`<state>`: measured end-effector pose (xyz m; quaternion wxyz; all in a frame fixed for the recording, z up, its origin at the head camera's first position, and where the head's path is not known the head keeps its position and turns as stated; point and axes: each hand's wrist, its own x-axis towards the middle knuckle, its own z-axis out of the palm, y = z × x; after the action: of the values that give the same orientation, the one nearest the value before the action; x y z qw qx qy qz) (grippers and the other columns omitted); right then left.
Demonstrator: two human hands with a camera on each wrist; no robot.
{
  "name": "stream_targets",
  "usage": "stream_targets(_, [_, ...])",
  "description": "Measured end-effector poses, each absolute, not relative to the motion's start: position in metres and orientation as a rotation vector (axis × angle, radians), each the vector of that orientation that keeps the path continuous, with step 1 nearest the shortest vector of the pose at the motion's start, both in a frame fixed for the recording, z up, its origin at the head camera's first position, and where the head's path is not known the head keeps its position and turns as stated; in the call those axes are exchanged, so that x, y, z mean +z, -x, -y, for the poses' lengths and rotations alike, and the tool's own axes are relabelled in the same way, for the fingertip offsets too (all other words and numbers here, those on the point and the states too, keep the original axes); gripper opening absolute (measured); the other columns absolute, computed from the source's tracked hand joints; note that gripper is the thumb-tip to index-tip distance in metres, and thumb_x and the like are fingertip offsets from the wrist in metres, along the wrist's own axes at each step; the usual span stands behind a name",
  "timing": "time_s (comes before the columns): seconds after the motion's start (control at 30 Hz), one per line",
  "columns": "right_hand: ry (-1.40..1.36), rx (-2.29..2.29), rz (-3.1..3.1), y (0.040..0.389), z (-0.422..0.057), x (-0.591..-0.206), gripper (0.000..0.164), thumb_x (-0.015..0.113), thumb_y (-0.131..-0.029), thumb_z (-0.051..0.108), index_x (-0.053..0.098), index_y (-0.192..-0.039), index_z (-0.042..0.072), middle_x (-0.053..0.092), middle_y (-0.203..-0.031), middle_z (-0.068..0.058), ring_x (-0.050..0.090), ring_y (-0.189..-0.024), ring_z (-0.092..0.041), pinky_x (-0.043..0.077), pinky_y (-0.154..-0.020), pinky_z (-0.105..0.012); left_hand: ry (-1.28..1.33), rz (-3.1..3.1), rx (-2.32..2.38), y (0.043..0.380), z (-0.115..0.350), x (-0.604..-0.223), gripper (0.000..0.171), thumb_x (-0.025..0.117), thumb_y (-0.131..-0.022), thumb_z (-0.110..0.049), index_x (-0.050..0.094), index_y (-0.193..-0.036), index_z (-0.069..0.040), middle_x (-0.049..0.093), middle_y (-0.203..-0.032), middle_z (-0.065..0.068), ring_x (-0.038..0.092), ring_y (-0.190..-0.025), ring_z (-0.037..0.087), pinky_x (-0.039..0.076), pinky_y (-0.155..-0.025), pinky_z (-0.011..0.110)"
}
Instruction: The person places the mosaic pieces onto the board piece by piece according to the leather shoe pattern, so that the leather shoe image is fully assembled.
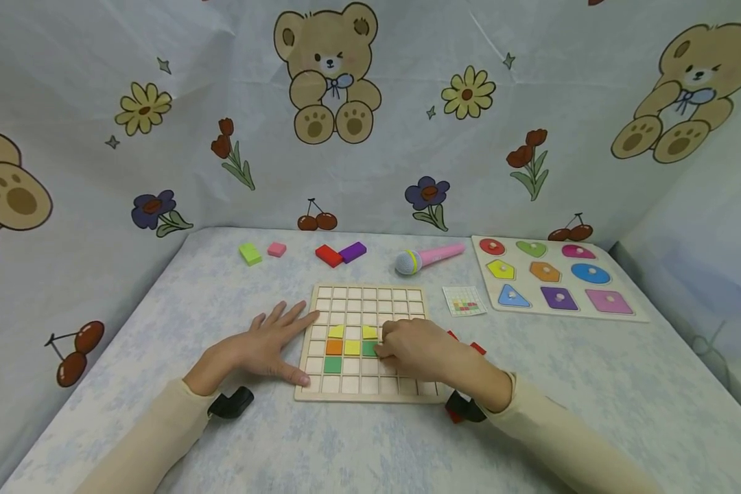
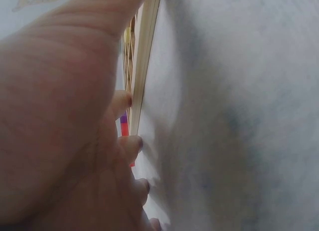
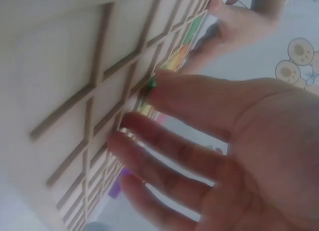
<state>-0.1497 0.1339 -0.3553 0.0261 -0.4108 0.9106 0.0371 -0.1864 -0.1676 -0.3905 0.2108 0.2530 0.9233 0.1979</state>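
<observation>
A wooden grid board [image 1: 359, 396] lies on the table. Some of its cells hold tiles: an orange square [image 1: 334, 347], a yellow square [image 1: 352, 348], two yellow slanted pieces [image 1: 336, 332] and a green square [image 1: 333, 364]. My left hand [image 1: 270, 343] rests spread along the board's left edge, thumb on the near corner. Over the board's right half is my right hand [image 1: 416, 348]. Its thumb touches a second green square [image 1: 369, 349] lying in a cell. In the right wrist view, the other visible fingers [image 3: 164, 176] reach loosely over the grid, apart from the thumb.
Behind the board lie lime [image 1: 250, 254], pink [image 1: 276, 249], red [image 1: 329, 256] and purple [image 1: 353, 252] blocks and a toy microphone [image 1: 429, 258]. A pattern card [image 1: 464, 301] and a shape puzzle [image 1: 642, 314] are at right. Red pieces [image 1: 478, 348] show beside the right forearm.
</observation>
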Motion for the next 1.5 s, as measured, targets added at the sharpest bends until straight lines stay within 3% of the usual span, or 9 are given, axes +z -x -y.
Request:
stream_targets(0.1, [1.22, 0.033, -2.77, 0.149, -0.143, -0.353, 0.02, 0.07, -0.095, 0.021, 0.076, -0.115, 0.021, 0.069, -0.105, -0.002, 0.066, -0.092, -0.016, 0.056, -0.077, -0.033, -0.711, -2.568, 0.547, 0.187, 0.167, -0.391, 0.119, 0.081, -0.072, -0.063, 0.017, -0.162, -0.019, 0.002, -0.169, 0.015, -0.008, -0.152, 0.047, -0.001, -0.112, 0.075])
stream_targets(0.2, [1.17, -0.081, -2.733, 0.148, -0.155, -0.35, 0.024, 0.069, -0.096, 0.023, 0.074, -0.12, 0.02, 0.069, -0.114, -0.001, 0.066, -0.102, -0.017, 0.056, -0.087, -0.035, -0.722, -2.562, 0.55, 0.188, 0.165, -0.392, 0.119, 0.081, -0.072, -0.063, 0.017, -0.162, -0.019, 0.001, -0.169, 0.015, -0.009, -0.152, 0.047, -0.001, -0.113, 0.075])
stream_targets(0.4, [0.999, -0.178, -2.756, 0.144, -0.184, -0.341, 0.032, 0.073, -0.093, 0.027, 0.072, -0.124, 0.018, 0.07, -0.12, 0.001, 0.066, -0.108, -0.016, 0.055, -0.092, -0.037, -0.715, -2.573, 0.541, 0.19, 0.165, -0.391, 0.12, 0.081, -0.072, -0.063, 0.015, -0.162, -0.02, 0.0, -0.169, 0.015, -0.009, -0.153, 0.047, -0.002, -0.113, 0.073])
stream_targets(0.93, [0.637, -0.308, -2.744, 0.133, -0.258, -0.339, 0.04, 0.079, -0.087, 0.031, 0.071, -0.124, 0.018, 0.07, -0.111, 0.006, 0.065, -0.098, -0.012, 0.057, -0.083, -0.033, -0.704, -2.578, 0.518, 0.193, 0.168, -0.389, 0.121, 0.081, -0.071, -0.064, 0.016, -0.162, -0.019, 0.0, -0.169, 0.016, -0.01, -0.152, 0.047, -0.002, -0.113, 0.073])
stream_targets(1.23, [0.614, -0.335, -2.779, 0.146, -0.275, -0.349, 0.035, 0.081, -0.085, 0.018, 0.072, -0.118, 0.013, 0.071, -0.107, 0.005, 0.066, -0.096, -0.016, 0.058, -0.083, -0.036, -0.706, -2.571, 0.556, 0.189, 0.167, -0.391, 0.121, 0.081, -0.071, -0.064, 0.017, -0.162, -0.019, 0.001, -0.169, 0.016, -0.009, -0.152, 0.048, -0.002, -0.112, 0.074])
stream_targets(1.5, [0.632, -0.371, -2.782, 0.152, -0.276, -0.357, 0.034, 0.079, -0.088, 0.023, 0.072, -0.119, 0.014, 0.069, -0.102, 0.008, 0.061, -0.09, -0.009, 0.056, -0.08, -0.033, -0.72, -2.575, 0.556, 0.186, 0.167, -0.39, 0.121, 0.082, -0.071, -0.064, 0.017, -0.162, -0.018, 0.002, -0.169, 0.017, -0.009, -0.152, 0.049, -0.001, -0.112, 0.075])
